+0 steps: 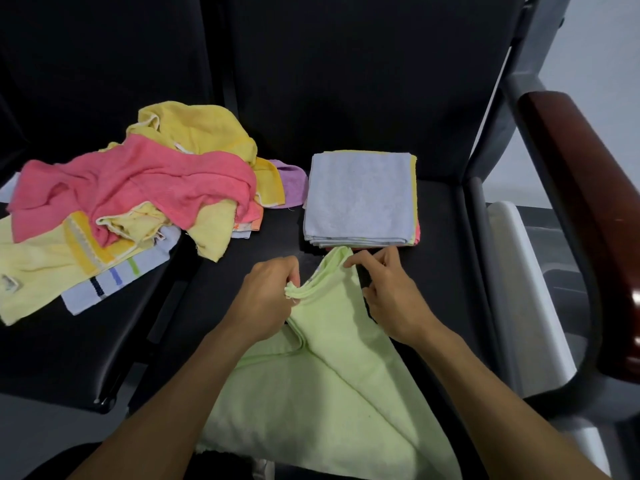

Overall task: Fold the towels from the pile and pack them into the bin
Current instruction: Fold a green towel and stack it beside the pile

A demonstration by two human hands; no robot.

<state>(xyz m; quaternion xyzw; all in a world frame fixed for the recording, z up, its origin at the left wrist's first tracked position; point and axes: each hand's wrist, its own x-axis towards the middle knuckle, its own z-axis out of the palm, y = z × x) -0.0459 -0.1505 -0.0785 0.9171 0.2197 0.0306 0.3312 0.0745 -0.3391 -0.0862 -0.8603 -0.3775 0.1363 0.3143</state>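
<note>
A light green towel [322,386] lies partly doubled over on the black seat in front of me. My left hand [266,303] pinches a bunched corner of its upper hem. My right hand [391,292] pinches the same hem a little further right, near the towel's top point. To the left sits the loose pile of towels [131,199], with a pink one on top of yellow, striped and purple ones. Just beyond my hands stands a neat stack of folded towels [360,199], a pale blue one uppermost. No bin is in view.
The black seats [104,348] have a seam between them under the pile. A dark backrest rises behind. A grey frame and a red-brown wooden armrest [585,216] border the right side, with a white object [519,289] below it.
</note>
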